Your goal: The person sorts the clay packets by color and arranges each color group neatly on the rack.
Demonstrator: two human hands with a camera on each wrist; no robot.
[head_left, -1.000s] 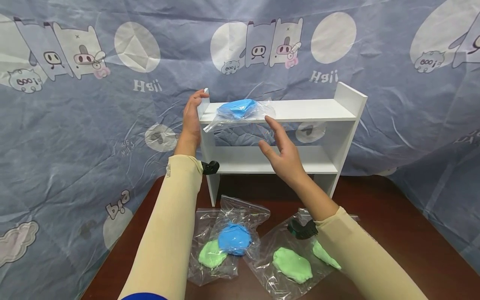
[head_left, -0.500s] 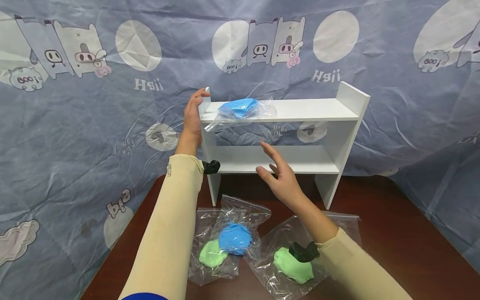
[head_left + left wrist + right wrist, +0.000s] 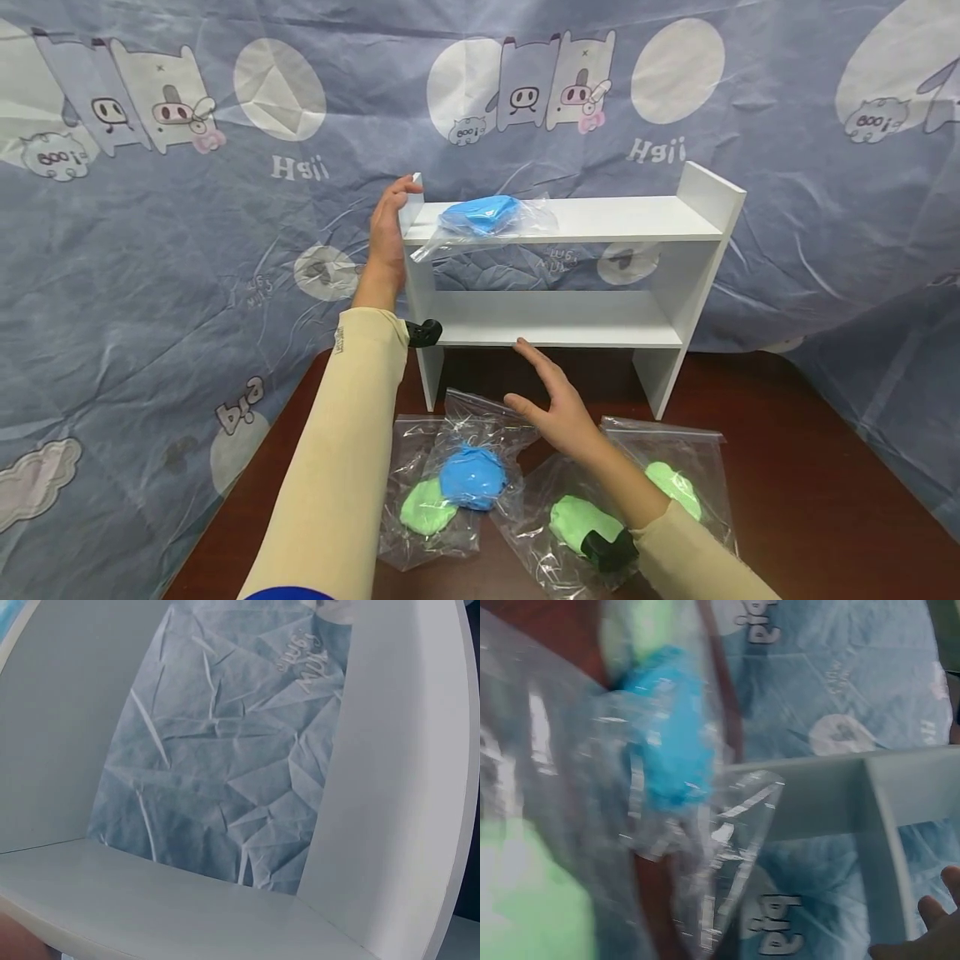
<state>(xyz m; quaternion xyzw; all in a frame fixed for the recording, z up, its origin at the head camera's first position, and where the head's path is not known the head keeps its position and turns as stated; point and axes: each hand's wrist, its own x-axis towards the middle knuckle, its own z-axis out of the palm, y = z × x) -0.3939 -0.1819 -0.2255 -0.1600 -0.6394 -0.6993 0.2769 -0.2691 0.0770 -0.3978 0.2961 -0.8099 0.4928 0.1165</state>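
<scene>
My left hand [image 3: 387,233] is at the left side panel of a white two-tier shelf [image 3: 558,321], its fingers bent over the panel's top edge; in the left wrist view only a sliver of the hand shows at the lower left corner. On the top tier lies a blue lump in a clear zip bag [image 3: 480,215], the bag hanging over the front edge. My right hand [image 3: 558,408], fingers apart and holding nothing, hovers above the table in front of the shelf. Just left of it lies another bagged blue lump [image 3: 472,477], seen also in the right wrist view [image 3: 676,731].
Clear bags with green lumps lie on the dark brown table [image 3: 810,492]: one green lump [image 3: 427,507] at left, partly under the blue bag, another [image 3: 581,521] under my right wrist, a third [image 3: 673,490] farther right. Behind hangs a blue-grey printed cloth [image 3: 187,275].
My right hand has come down from the front of the top tier to just above the table, uncovering the rightmost green lump. My left hand stays at the side panel.
</scene>
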